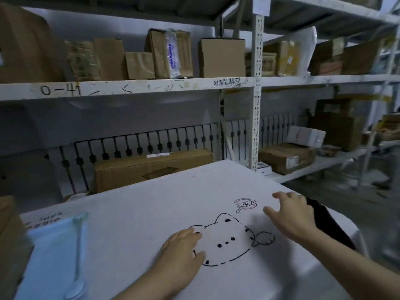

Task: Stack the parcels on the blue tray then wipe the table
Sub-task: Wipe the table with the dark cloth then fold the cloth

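The left hand (184, 245) rests flat on the tabletop (140, 213), grip wide, fingers on the cat drawing (229, 239). The right hand (292, 215) reaches toward the right edge, grip wide, holding nothing; something black (329, 224) lies half hidden behind it. The blue tray (49, 256) sits at the left, cut off by the frame edge, beside a blurred parcel (10, 234).

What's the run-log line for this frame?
left hand: open, on tablecloth | right hand: open, near table's right edge | blue tray: at left | cloth: none visible
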Motion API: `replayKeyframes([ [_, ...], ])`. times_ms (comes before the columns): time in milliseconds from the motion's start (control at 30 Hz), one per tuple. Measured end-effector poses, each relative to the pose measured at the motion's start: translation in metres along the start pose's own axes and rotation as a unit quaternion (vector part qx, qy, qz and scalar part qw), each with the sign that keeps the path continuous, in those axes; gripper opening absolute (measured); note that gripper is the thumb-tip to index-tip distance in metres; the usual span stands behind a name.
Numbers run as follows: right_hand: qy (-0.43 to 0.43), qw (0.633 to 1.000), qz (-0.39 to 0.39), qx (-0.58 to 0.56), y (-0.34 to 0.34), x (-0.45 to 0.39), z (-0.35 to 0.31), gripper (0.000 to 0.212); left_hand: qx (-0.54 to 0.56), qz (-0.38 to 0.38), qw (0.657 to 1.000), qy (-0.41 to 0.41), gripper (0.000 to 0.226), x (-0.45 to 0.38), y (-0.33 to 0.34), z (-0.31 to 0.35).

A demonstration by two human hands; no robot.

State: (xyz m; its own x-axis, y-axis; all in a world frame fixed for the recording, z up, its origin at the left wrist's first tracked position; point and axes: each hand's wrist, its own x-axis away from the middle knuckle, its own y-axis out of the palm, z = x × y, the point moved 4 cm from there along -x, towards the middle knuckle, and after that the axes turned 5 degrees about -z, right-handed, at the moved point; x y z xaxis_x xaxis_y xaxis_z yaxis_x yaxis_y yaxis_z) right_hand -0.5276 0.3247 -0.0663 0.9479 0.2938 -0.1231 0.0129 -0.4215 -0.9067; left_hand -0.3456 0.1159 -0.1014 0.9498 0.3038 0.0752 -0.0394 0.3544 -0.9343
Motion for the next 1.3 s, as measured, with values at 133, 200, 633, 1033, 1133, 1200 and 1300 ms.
replayKeyframes([
  [133,0.075,0.991,-0.037,0.101,0.011,-0.012,0.056,0.060,-0.059,0.021,0.998,0.000,0.026,0.002,0.008,0.004],
  [200,0.088,0.986,-0.053,0.131,0.020,-0.012,0.073,0.058,-0.067,0.036,0.997,0.009,0.027,0.003,0.009,0.003],
  [633,-0.086,0.988,0.010,-0.132,0.010,-0.005,0.021,0.019,0.174,0.056,0.983,0.003,0.045,0.006,0.012,-0.020],
  [1033,-0.204,0.766,-0.340,-0.506,-0.024,0.083,-0.154,0.021,0.632,0.137,0.757,-0.091,0.031,0.066,-0.070,-0.054],
  [1133,-0.198,0.845,-0.279,-0.411,-0.012,0.082,-0.163,0.019,0.662,0.145,0.730,-0.094,0.025,0.083,-0.075,-0.070],
  [1200,-0.199,0.883,-0.243,-0.350,-0.003,0.084,-0.164,0.023,0.665,0.138,0.728,-0.092,0.029,0.091,-0.077,-0.073],
  [1300,-0.254,0.885,-0.245,-0.304,0.012,0.102,-0.171,0.048,0.662,0.128,0.734,-0.080,0.031,0.097,-0.082,-0.069],
])
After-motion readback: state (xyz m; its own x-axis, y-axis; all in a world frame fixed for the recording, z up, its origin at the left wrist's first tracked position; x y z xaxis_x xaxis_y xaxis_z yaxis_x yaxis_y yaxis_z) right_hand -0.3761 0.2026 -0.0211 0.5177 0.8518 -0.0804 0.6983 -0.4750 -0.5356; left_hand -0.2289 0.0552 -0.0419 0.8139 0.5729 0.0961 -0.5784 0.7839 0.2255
